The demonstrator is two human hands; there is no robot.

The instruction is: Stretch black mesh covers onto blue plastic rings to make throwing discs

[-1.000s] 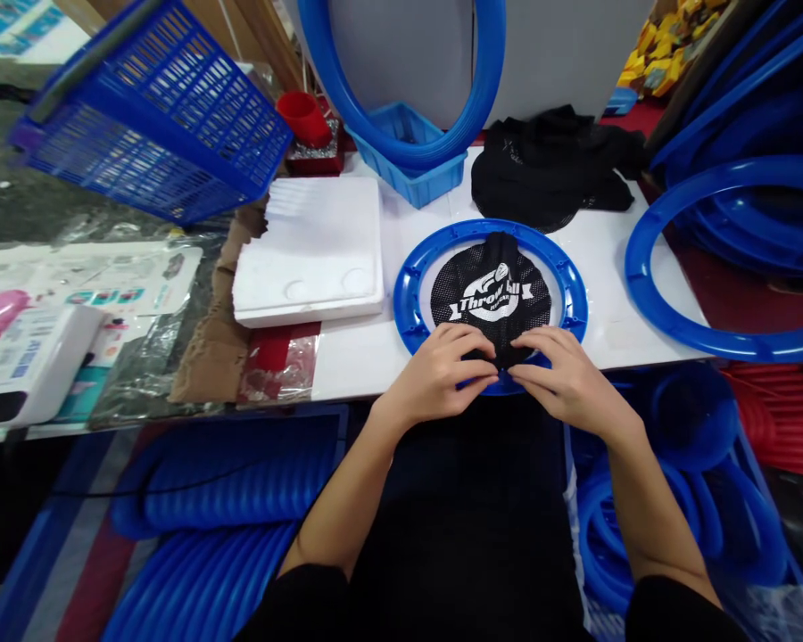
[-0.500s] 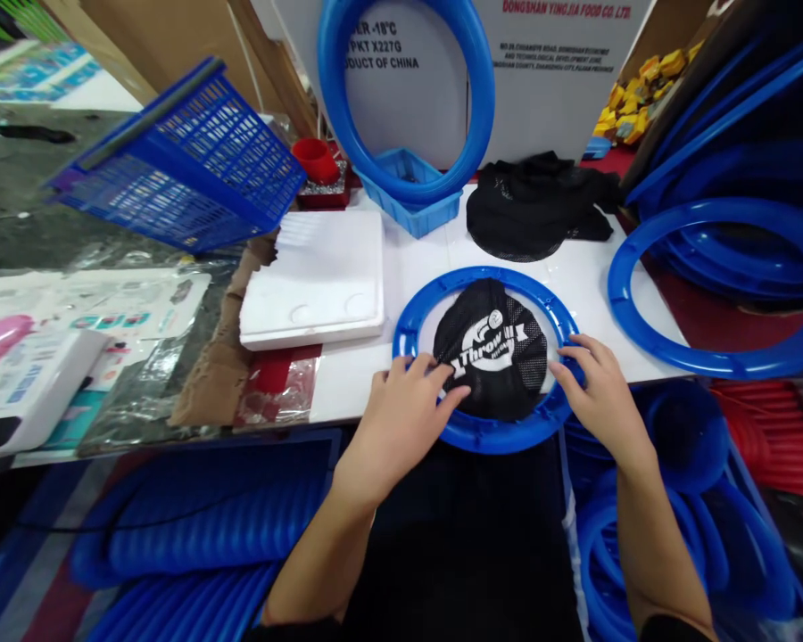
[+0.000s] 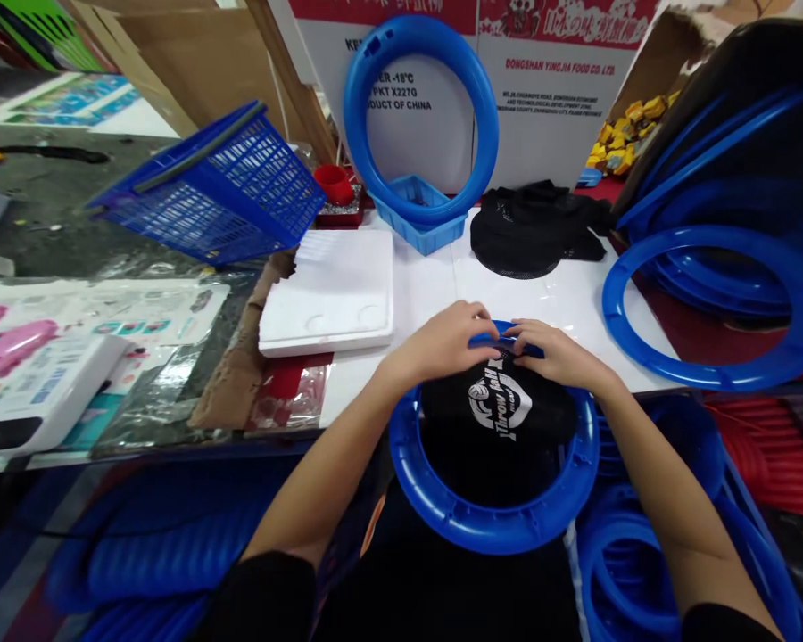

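Note:
A blue plastic ring [image 3: 492, 530] hangs partly over the table's front edge, tilted toward me. Across its opening lies a black mesh net [image 3: 542, 410] with a white "Throw Ball" print, now turned sideways. At the ring's far rim, my left hand [image 3: 445, 343] is closed, thumb and fingers pinching the net's edge by the rim. Close beside it, my right hand [image 3: 558, 357] is also closed there, fingers curled over rim and net. The exact fingertip contact is partly hidden. Another black mesh net [image 3: 535, 227] lies crumpled farther back on the white table.
A second blue ring [image 3: 709, 379] rests at the right. Another upright ring [image 3: 354, 107] leans in a light blue bin [image 3: 425, 239] before a printed carton [image 3: 555, 134]. To the left are a white foam block [image 3: 338, 285] and a tilted blue basket [image 3: 234, 187].
Both hands have moved from the ring's sides to its far rim, close together. The ring has come toward me and tilted past the table edge; the net's print has rotated.

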